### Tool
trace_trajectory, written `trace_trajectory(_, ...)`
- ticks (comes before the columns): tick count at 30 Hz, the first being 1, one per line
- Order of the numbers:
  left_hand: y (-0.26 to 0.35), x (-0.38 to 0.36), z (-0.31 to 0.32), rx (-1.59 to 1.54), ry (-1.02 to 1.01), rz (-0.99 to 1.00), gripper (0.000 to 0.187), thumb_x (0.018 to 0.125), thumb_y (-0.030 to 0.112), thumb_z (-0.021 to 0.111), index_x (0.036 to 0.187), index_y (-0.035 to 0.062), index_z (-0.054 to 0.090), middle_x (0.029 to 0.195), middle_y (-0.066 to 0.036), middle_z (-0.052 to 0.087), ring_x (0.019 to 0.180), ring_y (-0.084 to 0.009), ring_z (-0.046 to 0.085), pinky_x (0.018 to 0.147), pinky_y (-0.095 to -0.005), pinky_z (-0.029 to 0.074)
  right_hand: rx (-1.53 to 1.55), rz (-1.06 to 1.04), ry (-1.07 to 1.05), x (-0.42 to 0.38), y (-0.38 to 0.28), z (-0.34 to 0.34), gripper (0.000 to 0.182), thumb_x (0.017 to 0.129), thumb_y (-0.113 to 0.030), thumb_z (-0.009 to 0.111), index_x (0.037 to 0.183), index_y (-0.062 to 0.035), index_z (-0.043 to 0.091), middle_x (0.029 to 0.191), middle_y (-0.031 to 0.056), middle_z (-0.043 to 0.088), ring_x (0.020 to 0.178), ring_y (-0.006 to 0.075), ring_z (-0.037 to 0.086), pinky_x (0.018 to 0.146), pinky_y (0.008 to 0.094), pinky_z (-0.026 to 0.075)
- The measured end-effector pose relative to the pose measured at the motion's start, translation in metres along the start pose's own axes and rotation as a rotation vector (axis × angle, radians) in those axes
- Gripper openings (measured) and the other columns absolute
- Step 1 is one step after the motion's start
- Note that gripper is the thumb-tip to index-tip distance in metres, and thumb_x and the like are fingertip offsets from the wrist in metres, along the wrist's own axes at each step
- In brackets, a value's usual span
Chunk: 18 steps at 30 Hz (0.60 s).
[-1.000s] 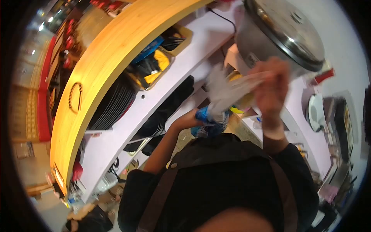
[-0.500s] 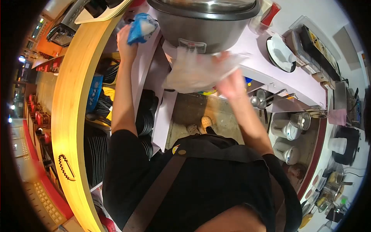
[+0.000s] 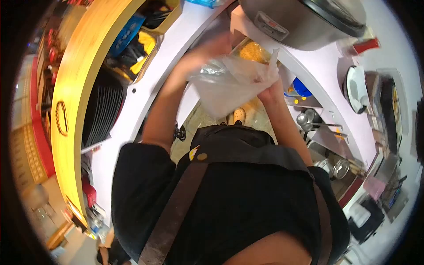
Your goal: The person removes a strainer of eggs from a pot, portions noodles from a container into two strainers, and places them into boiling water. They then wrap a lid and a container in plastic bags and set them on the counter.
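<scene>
A translucent plastic bag (image 3: 227, 86) hangs in front of me, its mouth towards the rice cooker. My right hand (image 3: 270, 90) is closed on the bag's right side. My left hand (image 3: 210, 51) is at the bag's upper left, smeared by motion, so its fingers do not show clearly. Just beyond the bag, a clear container of orange-yellow food (image 3: 252, 51) is partly covered by it. Part of a blue packet (image 3: 204, 2) lies at the top edge of the view, apart from both hands.
A large grey rice cooker (image 3: 282, 27) stands on the pale counter ahead. Ladles (image 3: 304, 119) and a blue-lidded tub (image 3: 302, 87) sit below to the right. Stacked black trays (image 3: 105, 110) and a utensil box (image 3: 143, 53) fill the left shelf. A white dish (image 3: 355, 88) stands at right.
My left hand has let go of the blue packet and come across to the bag. The view has turned, and the container of orange-yellow food now shows behind the bag.
</scene>
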<state>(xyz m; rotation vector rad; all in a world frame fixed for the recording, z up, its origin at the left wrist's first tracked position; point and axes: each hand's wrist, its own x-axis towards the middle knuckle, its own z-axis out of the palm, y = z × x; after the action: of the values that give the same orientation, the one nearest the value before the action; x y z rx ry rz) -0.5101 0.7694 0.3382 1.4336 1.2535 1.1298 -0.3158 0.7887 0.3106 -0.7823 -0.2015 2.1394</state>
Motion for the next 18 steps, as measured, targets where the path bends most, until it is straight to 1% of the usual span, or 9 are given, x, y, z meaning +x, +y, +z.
trace_trajectory(2,0.036,-0.059,0.038,0.092,0.162,-0.232,0.05,0.08,0.018,0.062,0.124,0.0028,0.043,0.117,-0.009,0.05,0.104,-0.016,0.047,0.091,-0.0302,0.038,0.072,0.069,-0.018,0.03,0.007,-0.015,0.024,0.09,-0.027,0.042,0.099,-0.0068,0.052,0.087,0.0066,0.056,0.073,0.0217,0.056,0.063,0.0363,0.05)
trace_trajectory(5,-0.039,-0.116,0.07,-0.382,0.24,-0.487,0.052,0.077,0.015,0.066,0.122,0.0036,0.045,0.111,-0.006,0.054,0.091,-0.0103,0.052,0.078,-0.0249,0.044,0.008,0.245,-0.053,0.068,0.03,-0.067,0.022,0.091,-0.026,0.041,0.096,-0.0077,0.052,0.079,0.0044,0.054,0.066,0.0204,0.054,0.058,0.0358,0.049)
trace_trajectory(8,-0.044,-0.161,0.09,-0.559,0.566,-0.654,0.039,0.078,0.011,0.063,0.115,0.0021,0.052,0.093,-0.002,0.06,0.077,-0.0067,0.053,0.068,-0.021,0.044,-0.055,0.465,-0.217,0.071,0.054,-0.08,0.024,0.091,-0.028,0.041,0.094,-0.008,0.053,0.074,0.0031,0.051,0.064,0.0194,0.052,0.055,0.0353,0.047)
trace_trajectory(11,-0.053,-0.198,0.082,-0.474,0.686,-0.702,0.041,0.08,0.011,0.062,0.117,-0.0023,0.051,0.089,-0.005,0.064,0.073,-0.008,0.056,0.067,-0.0204,0.044,-0.439,0.539,-0.328,0.06,0.086,-0.047,0.026,0.089,-0.03,0.045,0.091,-0.0071,0.056,0.073,0.0057,0.052,0.067,0.0212,0.054,0.058,0.0361,0.049)
trace_trajectory(12,-0.066,-0.205,0.089,-0.307,0.872,-0.459,0.021,0.082,0.009,0.059,0.1,-0.0005,0.06,0.073,0.001,0.061,0.062,-0.0046,0.051,0.058,-0.0199,0.042,-0.438,0.609,-0.251,0.058,0.1,-0.037,0.026,0.088,-0.03,0.046,0.092,-0.0068,0.056,0.075,0.0066,0.054,0.07,0.0216,0.055,0.061,0.0365,0.049)
trace_trajectory(13,-0.067,-0.213,0.088,-0.354,0.938,-0.464,0.017,0.082,0.009,0.058,0.096,-0.0004,0.061,0.074,0.001,0.061,0.059,-0.0041,0.05,0.054,-0.0197,0.041,-0.438,0.67,-0.164,0.057,0.117,-0.029,0.026,0.088,-0.03,0.047,0.094,-0.0064,0.056,0.078,0.0075,0.055,0.073,0.022,0.056,0.063,0.0369,0.05)
trace_trajectory(15,-0.068,-0.232,0.089,-0.467,1.015,-0.541,0.016,0.081,0.005,0.056,0.096,-0.0004,0.061,0.074,0.001,0.062,0.059,-0.0033,0.05,0.053,-0.0195,0.041,-0.397,0.799,-0.131,0.053,0.131,-0.026,0.027,0.086,-0.029,0.049,0.098,-0.0056,0.056,0.083,0.0092,0.057,0.079,0.0225,0.057,0.069,0.0374,0.05)
trace_trajectory(17,-0.071,-0.247,0.096,-0.463,1.039,-0.525,0.018,0.079,0.002,0.054,0.096,-0.0005,0.061,0.074,0.0,0.062,0.062,-0.0038,0.052,0.055,-0.0201,0.042,-0.298,0.942,-0.263,0.046,0.138,-0.026,0.029,0.085,-0.028,0.051,0.102,-0.0047,0.055,0.09,0.0107,0.058,0.084,0.0227,0.058,0.076,0.0378,0.049)
trace_trajectory(18,-0.078,-0.255,0.1,-0.45,1.041,-0.534,0.018,0.079,0.002,0.054,0.096,-0.0004,0.061,0.074,0.0,0.062,0.061,-0.0041,0.053,0.055,-0.0202,0.042,-0.388,0.892,-0.354,0.034,0.136,-0.027,0.026,0.086,-0.027,0.051,0.1,-0.0056,0.055,0.09,0.0088,0.057,0.083,0.0198,0.057,0.074,0.0355,0.048)
